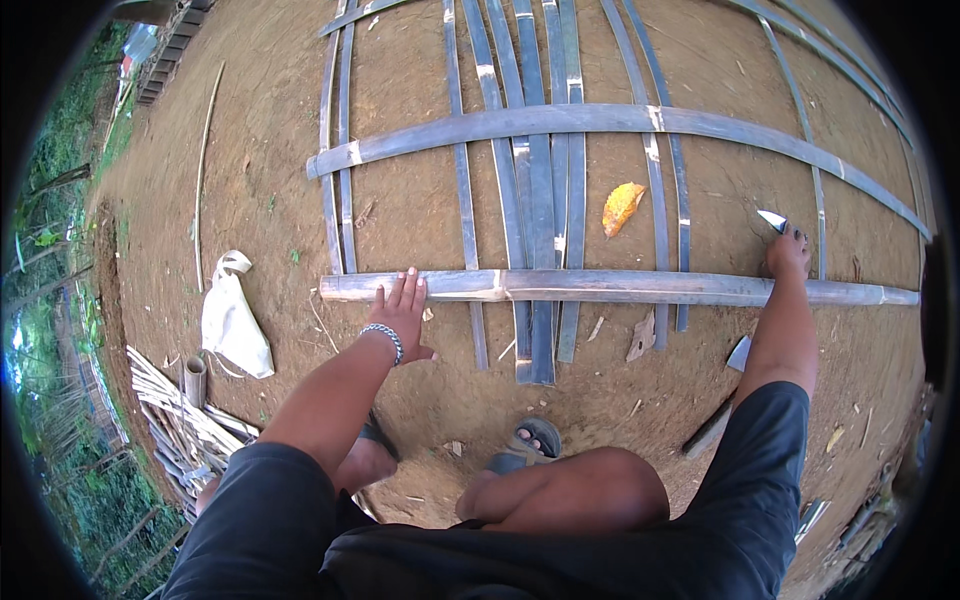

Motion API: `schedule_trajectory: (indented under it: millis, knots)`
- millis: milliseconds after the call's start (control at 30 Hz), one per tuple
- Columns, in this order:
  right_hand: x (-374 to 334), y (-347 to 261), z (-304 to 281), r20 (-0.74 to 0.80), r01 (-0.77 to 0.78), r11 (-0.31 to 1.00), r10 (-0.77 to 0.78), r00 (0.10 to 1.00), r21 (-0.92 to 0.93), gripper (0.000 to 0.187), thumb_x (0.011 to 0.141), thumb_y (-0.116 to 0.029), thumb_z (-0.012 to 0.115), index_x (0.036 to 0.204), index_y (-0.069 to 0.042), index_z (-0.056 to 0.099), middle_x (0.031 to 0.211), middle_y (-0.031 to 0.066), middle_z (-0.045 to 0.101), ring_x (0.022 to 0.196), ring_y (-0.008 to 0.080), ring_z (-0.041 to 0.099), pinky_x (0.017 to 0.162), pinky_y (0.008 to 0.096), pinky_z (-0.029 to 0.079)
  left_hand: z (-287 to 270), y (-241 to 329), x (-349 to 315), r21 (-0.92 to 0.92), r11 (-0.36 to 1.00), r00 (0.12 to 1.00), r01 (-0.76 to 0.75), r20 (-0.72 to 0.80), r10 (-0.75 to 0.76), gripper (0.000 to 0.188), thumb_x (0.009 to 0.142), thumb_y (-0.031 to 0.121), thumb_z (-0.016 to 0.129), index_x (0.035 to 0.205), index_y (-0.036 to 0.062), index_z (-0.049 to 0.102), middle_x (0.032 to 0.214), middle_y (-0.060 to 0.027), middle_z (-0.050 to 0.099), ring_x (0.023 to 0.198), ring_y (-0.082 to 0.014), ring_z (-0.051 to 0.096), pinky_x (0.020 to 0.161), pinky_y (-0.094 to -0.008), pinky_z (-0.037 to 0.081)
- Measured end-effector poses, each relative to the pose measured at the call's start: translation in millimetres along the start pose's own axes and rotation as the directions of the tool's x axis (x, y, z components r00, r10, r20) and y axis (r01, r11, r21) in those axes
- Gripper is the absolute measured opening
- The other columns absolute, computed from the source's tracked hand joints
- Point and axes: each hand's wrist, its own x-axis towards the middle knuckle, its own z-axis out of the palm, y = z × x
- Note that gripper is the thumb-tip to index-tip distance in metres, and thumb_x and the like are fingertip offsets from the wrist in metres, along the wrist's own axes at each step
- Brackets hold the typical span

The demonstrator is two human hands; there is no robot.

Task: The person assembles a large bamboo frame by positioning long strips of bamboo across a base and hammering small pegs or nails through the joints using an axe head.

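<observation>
My left hand [403,308] lies with fingers spread on the near bamboo strip [620,287], close to its left end. A chain bracelet [387,337] circles that wrist. My right hand [790,256] reaches past the right part of the same strip and is closed around a knife [770,218]. Its pale blade points away to the far left, while its handle is mostly hidden by my fingers. Beneath the near strip run several lengthwise bamboo slats [540,200], bunched in the middle. A wider bamboo strip [560,121] crosses them farther off.
A yellow leaf [623,209] rests on the brown dirt. To the left are a white cloth bag [234,318], a long thin stick [207,170] and a pile of split sticks [175,405]. A metal blade [739,353] with a dark handle [708,430] lies below my right forearm.
</observation>
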Motion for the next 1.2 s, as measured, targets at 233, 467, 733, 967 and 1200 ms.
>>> schedule_trajectory:
  millis: [233,467,733,967,1200]
  knots:
    - [44,36,13,0.095,0.032,0.998,-0.037,0.995,0.054,0.051,0.103,-0.018,0.043,0.153,-0.012,0.045,0.158,0.0134,0.049,0.142,0.0397,0.051,0.115,0.0584,0.042,-7,9,9,0.0,1.0,1.0,0.0,0.027,0.0,0.141,0.077,0.081,0.072,0.166,-0.0033,0.002,0.175,-0.0235,-0.002,0.163,-0.0377,0.005,0.129,-0.0571,0.017]
    - [40,35,21,0.047,-0.032,0.998,0.029,0.998,0.061,0.044,0.106,-0.022,0.042,0.148,-0.019,0.053,0.158,0.0099,0.051,0.145,0.0365,0.049,0.113,0.0573,0.044,-10,11,8,-0.003,1.0,1.0,0.018,0.025,-0.018,0.142,0.076,0.081,0.073,0.166,-0.0035,0.002,0.175,-0.024,-0.002,0.163,-0.0375,0.004,0.129,-0.0575,0.016]
    - [20,6,25,-0.034,-0.04,0.965,0.05,0.998,0.258,0.042,0.098,-0.03,0.059,0.133,-0.009,0.059,0.135,0.023,0.067,0.127,0.0409,0.064,0.104,0.0522,0.052,-4,18,1,-0.151,0.985,0.996,0.086,-0.01,-0.089,0.135,0.082,0.076,0.07,0.167,-0.0021,0.001,0.175,-0.0229,-0.003,0.163,-0.0372,0.001,0.129,-0.0585,0.014]
    - [-68,15,-8,-0.276,0.105,0.754,0.104,0.955,0.649,0.049,0.084,-0.03,0.075,0.125,-0.005,0.062,0.107,0.0191,0.073,0.102,0.0385,0.071,0.09,0.0474,0.055,30,71,0,-0.515,0.857,0.877,0.033,-0.396,-0.272,0.106,0.09,0.053,0.074,0.165,0.0014,0.021,0.173,-0.0221,0.014,0.158,-0.0394,0.02,0.127,-0.0574,0.02]
    - [-325,89,78,0.026,-0.049,0.692,0.044,0.999,0.72,0.046,0.078,-0.01,0.079,0.121,-0.005,0.062,0.094,0.0118,0.07,0.083,0.0275,0.068,0.08,0.0392,0.055,52,116,-6,-0.717,0.598,0.91,-0.357,-0.411,0.05,0.07,0.095,0.029,0.074,0.151,-0.0009,0.044,0.145,-0.0235,0.054,0.133,-0.0356,0.055,0.114,-0.0448,0.044]
